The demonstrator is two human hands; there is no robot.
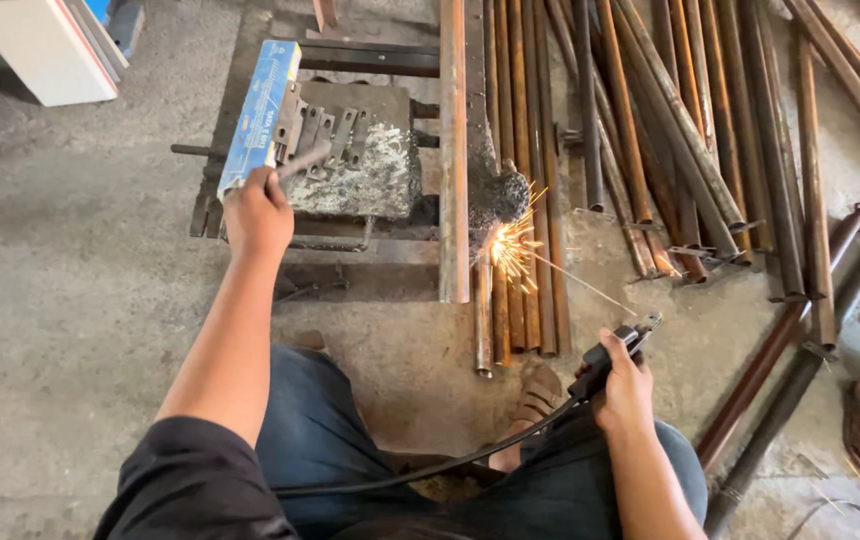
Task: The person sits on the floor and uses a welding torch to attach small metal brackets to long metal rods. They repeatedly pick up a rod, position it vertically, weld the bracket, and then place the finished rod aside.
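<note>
My right hand (625, 392) grips a black welding electrode holder (610, 355) with a thin rod reaching up-left to a burst of sparks (512, 245) on the rusty steel bars (510, 200). A black cable (430, 468) runs from the holder across my lap. My left hand (258, 215) is stretched out to the left, pinching a small metal piece (302, 160) beside a blue box (260, 110) on a crusted metal block (365, 165). Several small metal brackets (335, 130) lie on that block.
Many rusty pipes and bars (690, 150) lie on the concrete floor at the right. A dark steel frame (370, 58) sits under the block. A white board (45, 45) leans at the top left. My sandalled foot (538, 395) rests near the bars' ends.
</note>
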